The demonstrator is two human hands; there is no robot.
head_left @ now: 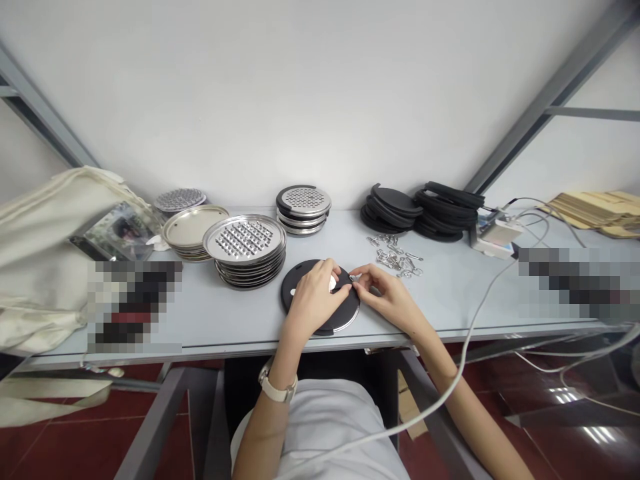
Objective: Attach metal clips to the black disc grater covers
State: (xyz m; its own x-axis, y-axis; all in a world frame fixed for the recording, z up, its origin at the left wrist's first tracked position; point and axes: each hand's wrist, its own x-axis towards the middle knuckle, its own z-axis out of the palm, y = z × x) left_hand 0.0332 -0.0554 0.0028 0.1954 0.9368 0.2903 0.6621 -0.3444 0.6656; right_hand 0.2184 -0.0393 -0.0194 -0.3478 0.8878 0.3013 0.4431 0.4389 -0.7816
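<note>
A round black plastic holder (299, 275) lies on the table in front of me, and a shiny metal rim shows along its lower right edge. My left hand (315, 297) rests over the holder with curled fingers, gripping it, its thumb towards the right edge. At that right edge my right hand (384, 297) pinches a small metal clasp (353, 277) between thumb and forefinger. Whether the clasp is hooked to the holder I cannot tell. Several loose metal clasps (395, 257) lie scattered just beyond my right hand.
Stacked round metal grater plates (245, 239) stand left, with plain discs (195, 227) behind. Further back are assembled graters (303, 208) and black holders (393, 208). A power strip (495, 240) and cardboard pieces (595, 210) sit right; a white cable (470, 333) crosses my right forearm.
</note>
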